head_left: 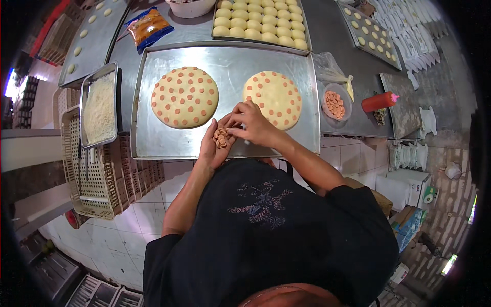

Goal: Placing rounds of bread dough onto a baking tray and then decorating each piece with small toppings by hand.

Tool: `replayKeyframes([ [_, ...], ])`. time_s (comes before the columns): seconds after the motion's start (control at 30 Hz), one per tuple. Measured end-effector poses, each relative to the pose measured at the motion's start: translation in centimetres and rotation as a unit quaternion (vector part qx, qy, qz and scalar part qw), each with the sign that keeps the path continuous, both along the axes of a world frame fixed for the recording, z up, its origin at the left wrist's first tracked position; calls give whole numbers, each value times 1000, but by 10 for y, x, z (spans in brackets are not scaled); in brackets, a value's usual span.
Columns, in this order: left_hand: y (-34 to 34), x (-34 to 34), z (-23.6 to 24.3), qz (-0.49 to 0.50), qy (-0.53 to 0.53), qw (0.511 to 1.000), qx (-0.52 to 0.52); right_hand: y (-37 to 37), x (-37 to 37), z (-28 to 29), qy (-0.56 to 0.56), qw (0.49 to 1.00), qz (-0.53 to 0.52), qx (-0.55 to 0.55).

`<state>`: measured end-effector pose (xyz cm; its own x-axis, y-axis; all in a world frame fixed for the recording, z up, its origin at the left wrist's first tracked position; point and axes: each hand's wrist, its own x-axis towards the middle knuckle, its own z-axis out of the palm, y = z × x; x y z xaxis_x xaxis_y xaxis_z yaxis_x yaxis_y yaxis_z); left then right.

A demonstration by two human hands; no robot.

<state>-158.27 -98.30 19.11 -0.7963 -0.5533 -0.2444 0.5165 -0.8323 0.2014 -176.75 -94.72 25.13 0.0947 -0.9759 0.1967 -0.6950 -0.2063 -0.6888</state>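
Observation:
A large steel tray (169,143) carries two round flat doughs. The left dough (184,96) is dotted all over with sausage slices; the right dough (273,97) has slices mainly along its edge. My left hand (214,147) is cupped palm up at the tray's near edge, holding a small pile of sausage slices (221,137). My right hand (254,124) reaches over it, fingertips pinching at the pile, just below the right dough.
A bowl of sausage slices (335,104), a red squeeze bottle (379,101) and a clear bag sit to the right. A tray of shredded cheese (99,106) lies left. A tray of dough balls (258,21) stands behind. Plastic crates (97,179) hang lower left.

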Motion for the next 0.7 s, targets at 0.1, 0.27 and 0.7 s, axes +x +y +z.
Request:
replayKeyframes([
  [0.1, -4, 3, 8, 25, -23, 999, 21, -10, -33, -7, -239, 954, -152, 101],
  [0.27, -3, 8, 11, 45, -42, 997, 43, -27, -154, -56, -173, 901, -386, 100],
  [0.7, 0, 12, 14, 59, -57, 995, 48, -39, -131, -47, 62, 916, -393, 56],
])
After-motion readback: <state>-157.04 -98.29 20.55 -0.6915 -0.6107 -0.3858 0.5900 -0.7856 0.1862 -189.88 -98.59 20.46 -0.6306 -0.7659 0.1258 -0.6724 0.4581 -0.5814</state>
